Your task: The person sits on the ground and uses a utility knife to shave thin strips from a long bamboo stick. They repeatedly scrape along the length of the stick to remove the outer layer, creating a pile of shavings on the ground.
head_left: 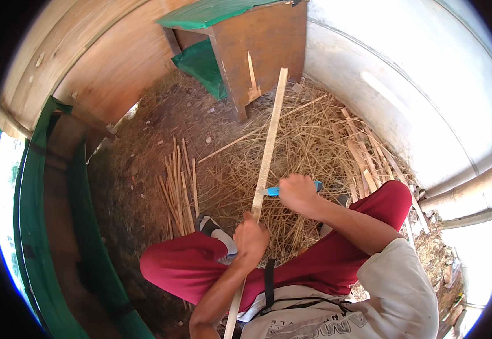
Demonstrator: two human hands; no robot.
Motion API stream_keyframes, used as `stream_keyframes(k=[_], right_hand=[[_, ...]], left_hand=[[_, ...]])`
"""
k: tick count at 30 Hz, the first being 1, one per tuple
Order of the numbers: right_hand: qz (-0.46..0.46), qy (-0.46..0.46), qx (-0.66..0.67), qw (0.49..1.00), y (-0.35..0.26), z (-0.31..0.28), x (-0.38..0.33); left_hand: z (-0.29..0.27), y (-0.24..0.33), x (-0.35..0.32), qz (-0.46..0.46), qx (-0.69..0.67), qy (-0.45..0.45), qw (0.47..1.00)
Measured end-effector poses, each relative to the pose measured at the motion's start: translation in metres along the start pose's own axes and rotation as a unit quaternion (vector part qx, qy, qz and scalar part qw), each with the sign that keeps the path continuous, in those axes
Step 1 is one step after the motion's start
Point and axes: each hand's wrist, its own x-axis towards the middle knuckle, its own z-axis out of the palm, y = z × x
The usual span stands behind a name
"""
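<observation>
A long, pale bamboo strip (269, 135) slants up from my lap, its far end near the wooden cabinet. My left hand (250, 237) is closed around the strip, low down near my knees. Just above it, my right hand (299, 195) grips a blue-handled knife (273, 191), whose short blade meets the strip's right edge. Most of the knife's handle is hidden in my fist. Below my left hand the strip runs down past my forearm.
Thin shavings (308, 141) cover the ground ahead. A bundle of narrow strips (177, 181) lies left, wider bamboo pieces (364, 152) right. A wooden cabinet (263, 45) with green covering stands at the back. Green-covered shelving (59, 214) lines the left, a pale wall (392, 85) the right.
</observation>
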Motion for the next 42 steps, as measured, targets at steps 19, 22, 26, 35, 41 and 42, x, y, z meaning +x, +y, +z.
stream_keyframes(k=[19,22,26,35,41,42], right_hand=[[0.066,0.038,0.011,0.997,0.050,0.024,0.042],[0.074,0.017,0.006,0.997,0.059,0.016,0.045],[0.085,-0.017,0.012,0.996,0.051,0.018,0.046],[0.164,-0.007,0.030,0.986,0.100,0.025,0.060],[0.189,-0.025,0.033,0.981,0.103,0.036,0.059],[0.200,-0.014,0.038,0.979,0.112,0.038,0.061]], left_hand=[[-0.002,-0.002,-0.013,0.022,0.015,-0.047,0.999],[-0.010,-0.004,-0.030,0.030,-0.032,-0.059,0.997],[-0.021,-0.010,-0.042,0.010,-0.037,-0.076,0.996],[-0.042,-0.047,-0.105,0.014,-0.016,-0.111,0.994],[-0.059,-0.067,-0.133,-0.029,-0.026,-0.154,0.987],[-0.061,-0.074,-0.140,-0.007,-0.017,-0.148,0.989]])
